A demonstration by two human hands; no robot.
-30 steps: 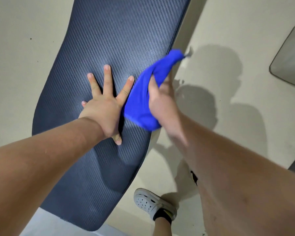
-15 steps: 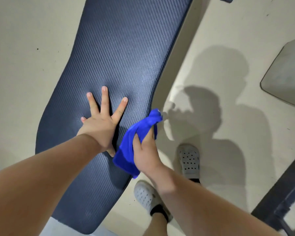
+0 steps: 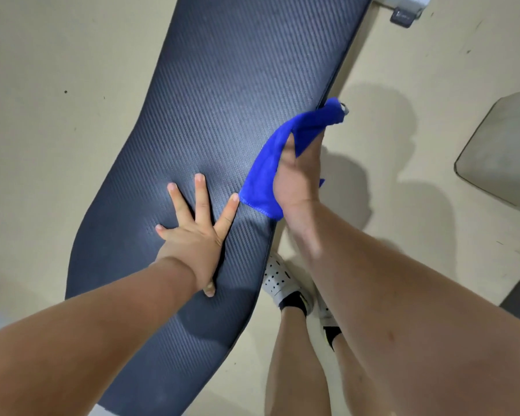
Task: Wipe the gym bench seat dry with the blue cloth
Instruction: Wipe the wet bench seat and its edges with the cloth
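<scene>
Fingers (image 3: 200,193) of the left hand (image 3: 192,238) were splayed wide and lying flat on the bench seat (image 3: 237,85), palm down, holding nothing. The index fingertip pointed off to the right and ended just beside the lower corner of the blue cloth (image 3: 264,175); whether the two actually touched was too close to call.

Over on the right hand (image 3: 297,178), the thumb was dug into a fold of the cloth and the hand was clamped around it. The other fingers were buried under the fabric, so their exact curl couldn't be made out. The cloth was bunched up, draped over that hand and sitting right on the seat's right edge. Its top end stuck out past the edge above the floor (image 3: 42,130), and its bottom end lay on the padding.

The seat itself was dark, ribbed and long, running diagonally from the near left to the far right. Both bare forearms reached in from the bottom. Down past the seat's right edge, a white perforated clog (image 3: 278,277) with a black sock stood on the beige floor. A grey slab (image 3: 502,151) sat off to the far right, and a metal bracket (image 3: 406,10) showed at the top.
</scene>
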